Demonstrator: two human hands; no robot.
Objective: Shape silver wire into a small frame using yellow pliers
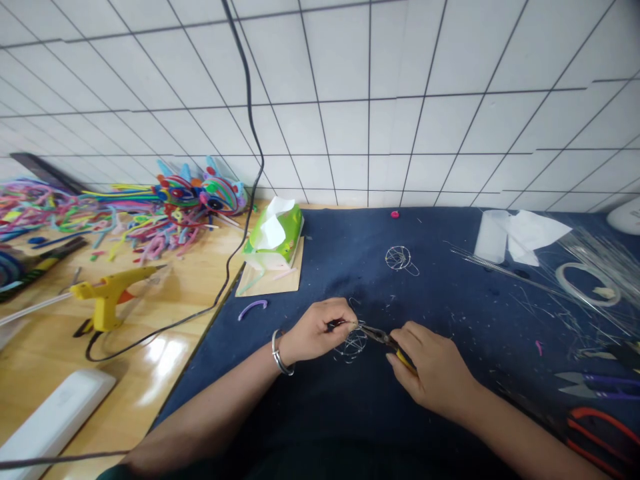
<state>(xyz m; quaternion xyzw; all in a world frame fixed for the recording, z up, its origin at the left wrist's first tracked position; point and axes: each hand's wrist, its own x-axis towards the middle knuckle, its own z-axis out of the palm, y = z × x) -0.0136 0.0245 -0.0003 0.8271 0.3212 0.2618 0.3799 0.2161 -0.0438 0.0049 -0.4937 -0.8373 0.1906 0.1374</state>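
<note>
Bare forearms (220, 407) enter from the bottom; at lower centre, the left hand (320, 328) pinches a round, silvery, webbed wire piece (353, 343), the right hand (430, 363) grips yellow-handled pliers (383, 337).

Bright; glare on wooden tabletop (170, 300).

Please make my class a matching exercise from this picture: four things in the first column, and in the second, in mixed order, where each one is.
Things
1. Glue gun
2. Tissue pack
3. Pliers
4. Bracelet

Places
A. Around the wrist of the left hand
B. On the bare wood, beside the dark blue cover
C. Held in the right hand
D. On a piece of brown card

Right pairs: 1-B, 2-D, 3-C, 4-A
</note>
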